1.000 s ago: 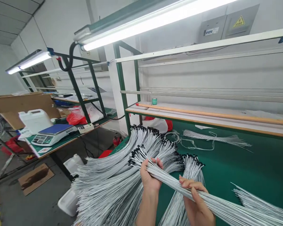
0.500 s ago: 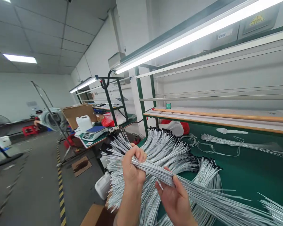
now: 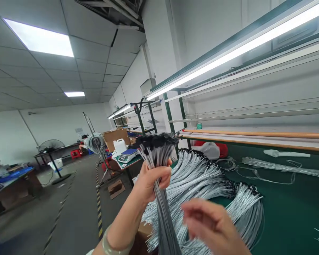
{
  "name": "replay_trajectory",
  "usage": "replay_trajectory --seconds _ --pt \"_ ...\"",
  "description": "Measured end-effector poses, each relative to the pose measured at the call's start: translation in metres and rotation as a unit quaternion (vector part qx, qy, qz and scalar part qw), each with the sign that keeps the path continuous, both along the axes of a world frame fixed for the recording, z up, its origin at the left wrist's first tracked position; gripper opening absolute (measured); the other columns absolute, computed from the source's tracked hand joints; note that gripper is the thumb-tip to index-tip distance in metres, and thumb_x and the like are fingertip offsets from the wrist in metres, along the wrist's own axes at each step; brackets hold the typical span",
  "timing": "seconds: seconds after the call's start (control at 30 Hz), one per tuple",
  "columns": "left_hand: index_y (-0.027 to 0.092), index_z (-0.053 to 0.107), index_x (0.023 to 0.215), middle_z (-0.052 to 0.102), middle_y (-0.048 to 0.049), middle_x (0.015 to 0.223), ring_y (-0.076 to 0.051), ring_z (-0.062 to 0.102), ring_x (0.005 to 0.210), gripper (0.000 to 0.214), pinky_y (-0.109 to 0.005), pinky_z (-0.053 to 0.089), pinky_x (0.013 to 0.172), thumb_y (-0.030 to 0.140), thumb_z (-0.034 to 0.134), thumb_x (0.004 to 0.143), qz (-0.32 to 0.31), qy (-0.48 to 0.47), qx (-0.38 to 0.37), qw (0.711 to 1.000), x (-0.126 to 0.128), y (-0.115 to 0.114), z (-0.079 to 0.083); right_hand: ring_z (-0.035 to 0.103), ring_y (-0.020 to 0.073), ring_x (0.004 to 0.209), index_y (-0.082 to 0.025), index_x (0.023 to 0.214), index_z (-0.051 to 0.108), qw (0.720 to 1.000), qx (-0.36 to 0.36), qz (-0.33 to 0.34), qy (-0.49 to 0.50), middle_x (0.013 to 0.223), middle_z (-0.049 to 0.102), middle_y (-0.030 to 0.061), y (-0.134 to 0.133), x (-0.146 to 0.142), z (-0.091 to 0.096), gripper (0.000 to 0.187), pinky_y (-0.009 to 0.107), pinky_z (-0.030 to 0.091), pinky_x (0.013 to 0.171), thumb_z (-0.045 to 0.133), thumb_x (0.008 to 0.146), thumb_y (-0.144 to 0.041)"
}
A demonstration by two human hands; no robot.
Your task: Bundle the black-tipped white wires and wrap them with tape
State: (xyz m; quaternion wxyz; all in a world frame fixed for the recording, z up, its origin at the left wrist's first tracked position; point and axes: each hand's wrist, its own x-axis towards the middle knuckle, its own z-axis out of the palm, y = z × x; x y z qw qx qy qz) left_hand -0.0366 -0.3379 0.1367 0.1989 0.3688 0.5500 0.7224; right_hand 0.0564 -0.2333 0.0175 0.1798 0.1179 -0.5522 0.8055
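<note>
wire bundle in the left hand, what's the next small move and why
Probably bring the right hand onto the wire bundle just below the left hand. Only the left hand grips it, upright, with the black tips splaying on top; the right hand is blurred, open and off the wires.

Green desk [image 3: 295, 198] is carrying a white scoop [image 3: 284, 153], lying near its back edge. A white bag [image 3: 208, 150] and a red bag [image 3: 223, 148] are sitting at its back-left corner. A teal roll [image 3: 199, 125] is standing at the left end of the wooden shelf [image 3: 255, 136]. Beyond the left edge, a scale [image 3: 127, 156] and a white jug [image 3: 120, 146] are sitting on a neighbouring desk. A fan [image 3: 51, 146] is standing on the floor.
</note>
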Motion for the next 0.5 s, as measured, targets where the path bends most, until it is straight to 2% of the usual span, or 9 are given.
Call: replay_trajectory --seconds 0.07,0.1,0.17,0.2,0.27,0.3,0.33,0.4,0.5 --pt "0.014 0.058 0.072 0.037 0.0084 0.035 -0.003 0.028 0.029 0.012 -0.018 0.019 0.035 0.017 0.061 0.06 -0.038 -0.014 -0.053 0.998 0.003 0.004 -0.006 0.059 0.0186 0.074 -0.024 0.105 0.062 0.989 0.013 -0.142 0.033 0.089 0.064 0.0051 0.016 0.002 0.017 0.042 0.032 0.048 0.066 0.073 0.064 -0.028" --pt "0.014 0.059 0.071 0.038 0.008 0.035 -0.003 0.028 0.029 0.012 -0.018 0.019 0.035 0.018 0.062 0.06 -0.052 -0.019 -0.076 0.996 0.003 0.007 -0.009 0.058 0.0216 0.086 -0.026 0.114 0.056 0.986 0.021 -0.162 0.03 0.1 0.063 0.006 0.019 -0.001 0.019 0.062 0.035 0.047 0.073 0.078 0.057 -0.025" --pt "0.013 0.059 0.069 0.039 0.0075 0.035 -0.003 0.029 0.029 0.011 -0.018 0.02 0.034 0.017 0.062 0.059 -0.078 -0.026 -0.114 0.99 0.001 0.016 -0.015 0.053 0.026 0.105 -0.027 0.124 0.047 0.992 0.024 -0.118 0.022 0.113 0.059 0.0062 0.012 -0.014 0.007 0.095 0.04 0.042 0.087 0.086 0.037 -0.02" --pt "0.012 0.06 0.068 0.039 0.0073 0.035 -0.003 0.029 0.03 0.011 -0.018 0.019 0.034 0.017 0.062 0.058 -0.094 -0.031 -0.13 0.987 0.0 0.023 -0.018 0.052 0.0268 0.107 -0.026 0.121 0.049 0.997 0.012 -0.069 0.021 0.114 0.059 0.0057 0.003 -0.024 -0.005 0.1 0.04 0.041 0.088 0.087 0.029 -0.019" --pt "0.012 0.06 0.066 0.039 0.0071 0.037 -0.003 0.029 0.03 0.01 -0.018 0.017 0.033 0.017 0.061 0.057 -0.132 -0.045 -0.159 0.977 -0.004 0.04 -0.022 0.061 0.0243 0.089 -0.023 0.11 0.055 0.999 -0.053 0.011 0.002 0.105 0.063 0.0059 -0.022 -0.045 -0.033 0.091 0.036 0.047 0.075 0.087 0.025 -0.021" --pt "0.013 0.059 0.065 0.039 0.0071 0.037 -0.002 0.028 0.029 0.009 -0.018 0.016 0.033 0.016 0.061 0.057 -0.154 -0.047 -0.173 0.972 -0.007 0.051 -0.023 0.064 0.0205 0.074 -0.022 0.105 0.056 0.994 -0.102 0.043 -0.017 0.095 0.067 0.0041 -0.035 -0.057 -0.045 0.083 0.032 0.049 0.065 0.087 0.028 -0.024" --pt "0.013 0.059 0.065 0.039 0.0073 0.037 -0.002 0.028 0.029 0.008 -0.018 0.015 0.032 0.016 0.06 0.058 -0.173 -0.044 -0.184 0.967 -0.009 0.062 -0.024 0.061 0.0164 0.055 -0.02 0.096 0.056 0.987 -0.148 0.056 -0.026 0.073 0.067 -0.0001 -0.046 -0.067 -0.055 0.072 0.028 0.047 0.052 0.086 0.032 -0.029" --pt "0.014 0.059 0.064 0.041 0.0066 0.037 -0.003 0.03 0.028 0.006 -0.018 0.017 0.031 0.016 0.06 0.059 -0.2 -0.013 -0.197 0.96 -0.014 0.081 -0.025 0.041 0.0085 0.029 -0.018 0.074 0.054 0.979 -0.199 0.021 -0.035 0.037 0.051 -0.0078 -0.059 -0.086 -0.065 0.041 0.019 0.031 0.033 0.077 0.052 -0.043" --pt "0.014 0.061 0.074 0.059 0.0007 0.055 -0.008 0.046 0.037 0.021 -0.019 0.031 0.036 0.012 0.069 0.054 -0.211 0.008 -0.155 0.965 -0.023 0.097 -0.028 0.022 0.0033 0.024 -0.019 0.061 0.047 0.965 -0.25 -0.068 -0.037 0.026 0.033 -0.0131 -0.053 -0.103 -0.062 0.036 0.018 0.018 0.03 0.071 0.058 -0.047"
